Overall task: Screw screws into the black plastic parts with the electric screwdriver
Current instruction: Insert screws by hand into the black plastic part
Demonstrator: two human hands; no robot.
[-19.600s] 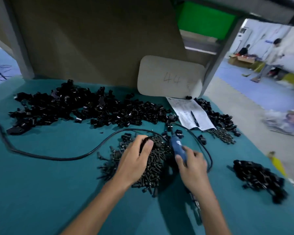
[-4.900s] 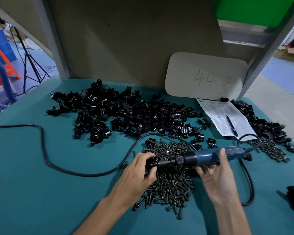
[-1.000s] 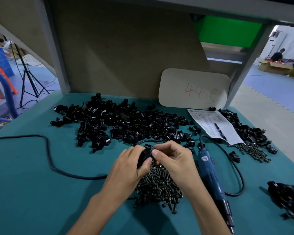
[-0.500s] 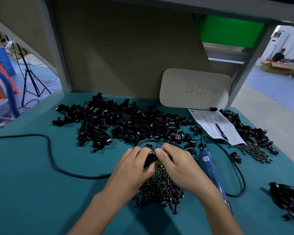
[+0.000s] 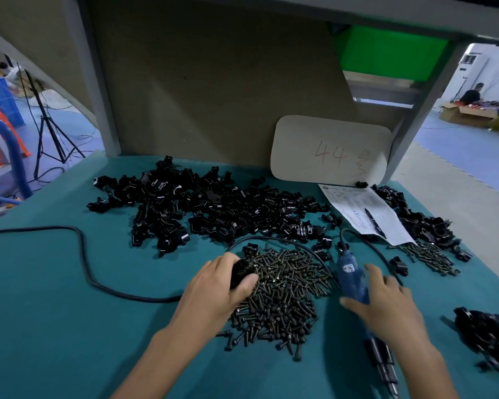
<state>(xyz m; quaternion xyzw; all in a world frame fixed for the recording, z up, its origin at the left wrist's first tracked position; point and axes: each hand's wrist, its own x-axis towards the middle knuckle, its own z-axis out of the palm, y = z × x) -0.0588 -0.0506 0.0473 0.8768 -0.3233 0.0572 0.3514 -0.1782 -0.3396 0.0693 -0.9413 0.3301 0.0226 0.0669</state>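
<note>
My left hand (image 5: 216, 292) grips a black plastic part (image 5: 239, 272) at the left edge of a big heap of dark screws (image 5: 283, 292) on the teal table (image 5: 41, 312). The blue electric screwdriver (image 5: 350, 276) lies on the table right of the heap, tip toward me. My right hand (image 5: 386, 309), blurred, is spread over its body with the thumb on its left side and the fingers on its right. A wide pile of black plastic parts (image 5: 213, 208) lies behind the screws.
The screwdriver's black cable (image 5: 84, 260) loops across the left of the table. A paper sheet with a pen (image 5: 363, 214) and a board marked 44 (image 5: 329, 151) sit at the back right. More black parts (image 5: 493, 335) and a smaller screw pile (image 5: 427, 256) lie right.
My right hand left the part held in my left hand and moved right onto the screwdriver. My left hand keeps the part, now slightly lower left.
</note>
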